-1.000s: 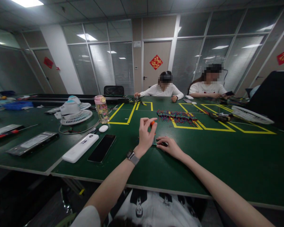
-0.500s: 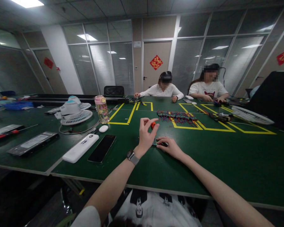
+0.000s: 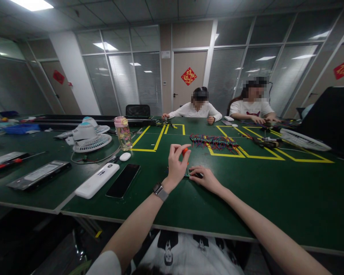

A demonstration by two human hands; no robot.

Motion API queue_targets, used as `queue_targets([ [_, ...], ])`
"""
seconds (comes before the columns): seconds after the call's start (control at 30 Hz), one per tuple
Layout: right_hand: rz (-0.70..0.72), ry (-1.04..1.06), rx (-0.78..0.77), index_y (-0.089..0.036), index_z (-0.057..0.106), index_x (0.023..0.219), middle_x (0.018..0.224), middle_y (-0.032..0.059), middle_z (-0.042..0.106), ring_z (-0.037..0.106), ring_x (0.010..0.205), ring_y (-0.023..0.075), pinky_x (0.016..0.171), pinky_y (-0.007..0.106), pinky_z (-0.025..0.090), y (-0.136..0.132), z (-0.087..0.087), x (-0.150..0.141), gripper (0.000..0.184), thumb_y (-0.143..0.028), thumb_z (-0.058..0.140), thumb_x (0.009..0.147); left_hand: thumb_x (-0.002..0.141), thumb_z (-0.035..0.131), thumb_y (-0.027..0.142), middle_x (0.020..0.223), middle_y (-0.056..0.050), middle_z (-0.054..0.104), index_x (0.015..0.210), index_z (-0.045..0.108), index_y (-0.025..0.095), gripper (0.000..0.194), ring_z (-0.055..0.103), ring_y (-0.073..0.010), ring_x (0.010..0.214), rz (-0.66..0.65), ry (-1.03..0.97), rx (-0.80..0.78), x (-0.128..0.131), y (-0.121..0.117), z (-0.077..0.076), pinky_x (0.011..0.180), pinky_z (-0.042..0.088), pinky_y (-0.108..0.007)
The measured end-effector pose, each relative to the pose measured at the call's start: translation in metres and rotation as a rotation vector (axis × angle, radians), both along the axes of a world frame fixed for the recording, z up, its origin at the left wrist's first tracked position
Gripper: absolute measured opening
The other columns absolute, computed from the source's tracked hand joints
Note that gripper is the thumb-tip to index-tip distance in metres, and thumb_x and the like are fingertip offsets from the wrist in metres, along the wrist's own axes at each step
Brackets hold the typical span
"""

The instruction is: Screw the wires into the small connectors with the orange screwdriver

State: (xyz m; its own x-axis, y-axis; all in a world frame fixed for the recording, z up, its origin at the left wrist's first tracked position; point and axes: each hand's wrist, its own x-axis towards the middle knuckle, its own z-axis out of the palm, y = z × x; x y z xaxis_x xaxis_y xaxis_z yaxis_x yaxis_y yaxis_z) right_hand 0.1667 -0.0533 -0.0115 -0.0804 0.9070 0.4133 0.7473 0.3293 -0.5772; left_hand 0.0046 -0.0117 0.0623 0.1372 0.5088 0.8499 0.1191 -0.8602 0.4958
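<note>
My left hand (image 3: 176, 164), a watch on its wrist, is raised above the green table (image 3: 263, 194) and pinches the orange handle of a small screwdriver (image 3: 185, 151) held upright. The tip points down at a small dark part (image 3: 195, 175) lying on the table. My right hand (image 3: 206, 178) rests flat beside it, fingers pressing on that part. A row of coloured wires (image 3: 215, 142) lies just beyond both hands.
To the left lie a black phone (image 3: 123, 180), a white power bank (image 3: 96, 180), a white mouse (image 3: 125, 156), a pink-capped bottle (image 3: 123, 132) and white fans (image 3: 87, 138). Two people sit across the table. Yellow tape marks fields on it.
My left fingers have shifted slightly round the orange handle, as if twisting it. My right hand has stayed on the part.
</note>
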Motion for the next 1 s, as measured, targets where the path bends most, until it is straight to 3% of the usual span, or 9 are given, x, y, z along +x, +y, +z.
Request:
queue_targets([
  [0.17,0.0,0.002,0.002,-0.022,0.073,0.084,0.106,0.0082,0.07,0.062,0.105,0.0252,0.106,0.051,0.031,0.0008,-0.0008,0.0006,0.013,-0.031,0.067,0.077,0.097,0.032,0.02,0.102,-0.006,0.056,0.114,0.057,0.019,0.03,0.054,-0.0147,0.097,-0.075,0.004,-0.019,-0.0001,-0.0004,0.0004,0.087,0.043,-0.029],
  [0.33,0.003,0.003,0.012,-0.022,0.073,0.084,0.106,0.0084,0.07,0.063,0.104,0.0251,0.105,0.05,0.033,0.0016,-0.0019,0.0012,0.013,-0.031,0.067,0.077,0.091,0.05,0.029,0.096,-0.004,0.049,0.107,0.063,0.022,0.022,0.053,-0.0147,0.089,0.015,0.005,-0.007,0.0003,-0.0003,-0.0002,0.082,0.045,-0.027],
  [0.53,0.002,0.003,0.011,-0.022,0.073,0.085,0.106,0.0088,0.07,0.062,0.105,0.0253,0.104,0.05,0.033,0.0012,-0.0009,0.0006,0.013,-0.031,0.067,0.077,0.097,0.032,0.021,0.101,-0.006,0.056,0.116,0.056,0.019,0.031,0.054,-0.0144,0.095,-0.069,0.005,-0.023,0.0,0.0004,-0.0008,0.086,0.043,-0.028],
  [0.73,-0.003,0.004,-0.013,-0.021,0.073,0.084,0.107,0.0098,0.07,0.062,0.106,0.0257,0.101,0.049,0.037,-0.0001,0.0028,-0.001,0.013,-0.03,0.066,0.077,0.09,0.051,0.031,0.096,-0.005,0.049,0.108,0.063,0.022,0.023,0.053,-0.015,0.09,0.027,-0.004,-0.01,0.0009,0.0001,-0.0019,0.083,0.045,-0.028],
  [0.9,-0.005,0.01,-0.014,-0.021,0.073,0.085,0.106,0.0095,0.07,0.062,0.105,0.0254,0.1,0.047,0.038,-0.0009,0.0038,-0.0014,0.014,-0.03,0.066,0.076,0.098,0.028,0.023,0.104,-0.007,0.058,0.121,0.052,0.02,0.034,0.055,-0.0156,0.098,-0.082,0.0,-0.054,0.0009,0.002,-0.0035,0.089,0.044,-0.03],
  [1.0,-0.002,0.018,-0.012,-0.022,0.073,0.085,0.106,0.0093,0.07,0.062,0.104,0.0252,0.1,0.047,0.038,-0.0009,0.0033,-0.0011,0.014,-0.031,0.067,0.076,0.097,0.032,0.024,0.106,-0.008,0.057,0.117,0.056,0.02,0.031,0.055,-0.0166,0.101,-0.072,0.009,-0.038,0.0,0.0005,-0.0019,0.09,0.044,-0.031],
])
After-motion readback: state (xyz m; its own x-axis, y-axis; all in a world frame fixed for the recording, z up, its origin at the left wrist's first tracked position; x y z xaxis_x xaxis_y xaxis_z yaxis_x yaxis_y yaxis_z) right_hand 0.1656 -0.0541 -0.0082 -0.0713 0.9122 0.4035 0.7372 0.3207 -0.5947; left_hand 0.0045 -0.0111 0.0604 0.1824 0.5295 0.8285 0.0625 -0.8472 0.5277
